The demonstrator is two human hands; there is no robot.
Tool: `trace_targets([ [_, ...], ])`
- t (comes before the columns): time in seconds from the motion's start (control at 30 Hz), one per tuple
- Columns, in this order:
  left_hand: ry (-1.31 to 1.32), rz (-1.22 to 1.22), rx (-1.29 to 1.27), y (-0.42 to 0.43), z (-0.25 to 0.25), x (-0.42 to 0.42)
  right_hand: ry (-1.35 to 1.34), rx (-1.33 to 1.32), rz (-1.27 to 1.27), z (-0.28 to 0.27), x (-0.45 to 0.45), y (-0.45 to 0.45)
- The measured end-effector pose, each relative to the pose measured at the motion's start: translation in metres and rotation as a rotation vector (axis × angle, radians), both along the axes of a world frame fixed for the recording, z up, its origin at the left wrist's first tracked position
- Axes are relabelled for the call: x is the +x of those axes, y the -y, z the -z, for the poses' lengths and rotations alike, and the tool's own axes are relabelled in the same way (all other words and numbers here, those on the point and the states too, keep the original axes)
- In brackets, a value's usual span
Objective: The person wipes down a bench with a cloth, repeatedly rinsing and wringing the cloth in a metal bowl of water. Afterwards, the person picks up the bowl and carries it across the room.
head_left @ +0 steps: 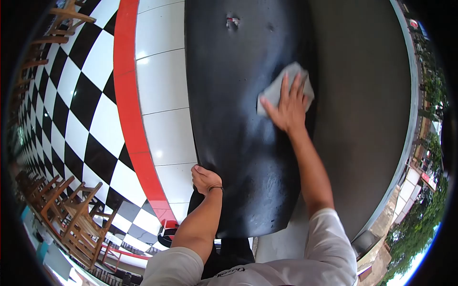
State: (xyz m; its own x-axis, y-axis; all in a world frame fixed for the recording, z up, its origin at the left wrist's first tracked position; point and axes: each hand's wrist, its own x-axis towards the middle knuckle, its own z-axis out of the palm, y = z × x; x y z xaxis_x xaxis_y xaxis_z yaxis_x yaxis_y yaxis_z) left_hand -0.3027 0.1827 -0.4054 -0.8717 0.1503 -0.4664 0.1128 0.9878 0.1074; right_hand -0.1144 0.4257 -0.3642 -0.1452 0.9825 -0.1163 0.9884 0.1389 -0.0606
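Observation:
A long black padded seat with a leather-like cover [224, 105] stretches away in front of me. Its surface has a small tear [232, 22] near the far end and wet, shiny patches at the near end. My right hand [290, 107] presses a grey cloth [276, 90] onto the seat's right side, palm down with the fingers spread over it. At the left edge, near the front, my left hand [207, 180] is closed, its fingers curled around the seat's rim. A dark band circles the left wrist.
White tiles [164, 90] and a red border [128, 90] run along the left, beside a black-and-white checkered floor [102, 119]. Wooden chairs [81, 214] stand lower left. A dark grey surface [362, 95] lies to the right, with trees [415, 224] beyond it.

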Motion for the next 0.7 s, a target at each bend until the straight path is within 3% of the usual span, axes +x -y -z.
trace_targets([
  [0.13, -0.004, -0.015, -0.02, -0.004, -0.004, 0.001, 0.015, 0.22, 0.072, 0.025, -0.043, -0.132],
  [0.2, -0.02, -0.01, -0.036, -0.005, -0.004, 0.001, -0.019, 0.139, 0.106, 0.014, -0.052, -0.183],
  [0.33, -0.018, -0.016, -0.03, -0.002, -0.002, 0.001, -0.051, 0.19, 0.037, 0.025, -0.049, -0.212],
  [0.43, -0.031, -0.016, -0.012, -0.002, 0.001, 0.0, 0.004, 0.307, -0.242, 0.035, -0.04, -0.151],
  [0.57, -0.035, -0.014, 0.003, -0.002, -0.001, 0.001, -0.071, -0.113, -0.449, -0.031, -0.063, 0.056],
  [0.63, -0.039, -0.011, 0.014, -0.002, 0.0, 0.001, -0.165, -0.288, -0.473, -0.033, -0.065, 0.151],
  [0.7, -0.061, 0.001, 0.03, 0.0, 0.001, 0.001, -0.144, -0.341, -0.434, -0.032, -0.075, 0.178],
])
